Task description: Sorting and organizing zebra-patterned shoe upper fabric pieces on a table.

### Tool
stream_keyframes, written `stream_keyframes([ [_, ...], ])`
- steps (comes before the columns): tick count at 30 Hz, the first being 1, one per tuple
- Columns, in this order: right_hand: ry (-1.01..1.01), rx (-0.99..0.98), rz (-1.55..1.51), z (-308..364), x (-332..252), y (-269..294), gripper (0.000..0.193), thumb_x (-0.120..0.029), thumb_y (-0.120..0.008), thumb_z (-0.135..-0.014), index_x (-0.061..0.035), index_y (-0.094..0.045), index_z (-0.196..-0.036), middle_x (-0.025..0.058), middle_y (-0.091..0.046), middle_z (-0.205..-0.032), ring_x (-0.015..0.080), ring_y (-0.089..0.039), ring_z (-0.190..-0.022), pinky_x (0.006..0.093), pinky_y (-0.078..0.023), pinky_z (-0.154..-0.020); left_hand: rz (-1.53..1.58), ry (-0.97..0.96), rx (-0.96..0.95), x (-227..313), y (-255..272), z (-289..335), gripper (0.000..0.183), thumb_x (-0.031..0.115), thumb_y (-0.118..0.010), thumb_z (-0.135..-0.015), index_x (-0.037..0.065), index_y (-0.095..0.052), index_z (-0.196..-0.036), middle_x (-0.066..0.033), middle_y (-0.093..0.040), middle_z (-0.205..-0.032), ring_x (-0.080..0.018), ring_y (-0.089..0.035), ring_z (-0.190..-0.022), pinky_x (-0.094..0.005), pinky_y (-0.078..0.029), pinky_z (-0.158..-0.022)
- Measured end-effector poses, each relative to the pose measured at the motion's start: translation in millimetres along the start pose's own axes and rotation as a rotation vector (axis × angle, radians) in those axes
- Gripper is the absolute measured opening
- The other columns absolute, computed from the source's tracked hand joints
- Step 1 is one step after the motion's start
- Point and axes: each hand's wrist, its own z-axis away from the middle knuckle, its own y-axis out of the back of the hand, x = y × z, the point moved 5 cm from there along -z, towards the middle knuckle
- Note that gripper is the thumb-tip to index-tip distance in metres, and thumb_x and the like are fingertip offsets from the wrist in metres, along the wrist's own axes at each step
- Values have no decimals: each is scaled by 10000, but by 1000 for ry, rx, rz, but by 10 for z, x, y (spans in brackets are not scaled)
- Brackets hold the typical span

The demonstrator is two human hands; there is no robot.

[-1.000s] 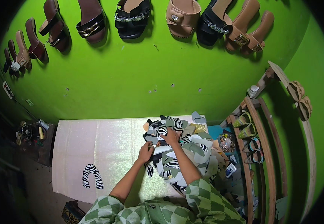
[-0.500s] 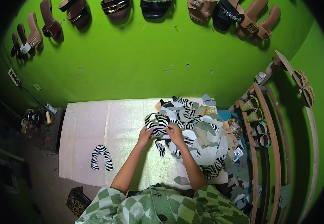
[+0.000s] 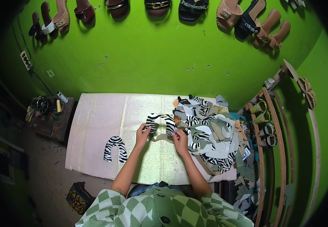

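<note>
"Both sides were held?"
"Yes, my left hand and right hand pinched the zebra piece beside the scraps. It had just opened wider, so its arch showed"

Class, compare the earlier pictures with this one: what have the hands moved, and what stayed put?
The left hand and right hand, first in the scrap pile, have moved left to its edge, now holding a zebra-striped piece. The striped arch stays on the left of the table.
</note>
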Motion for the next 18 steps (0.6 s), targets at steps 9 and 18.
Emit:
stream_keyframes([
  [9, -258, -437, -58, 595, 385, -586, 648, -40, -681, -743, -86, -355, -1302, 27, -493, -735, 103, -497, -631, 235, -437, -595, -297, 102, -110, -854, 801, 469, 443, 115, -684, -772, 34, -470, -1150, -66, -606, -852, -120, -564, -763, -260, -470, -696],
  [18, -197, -577, 296, 1253, 674, -713, 608, -49, -603, -725, -177, -453, -1300, 172, -559, -861, 322, -557, -842, 371, -450, -789, -881, 76, -369, -683, 537, 1162, 634, 90, -694, -696, 111, -458, -1285, -161, -509, -976, -284, -522, -835, -349, -439, -762],
])
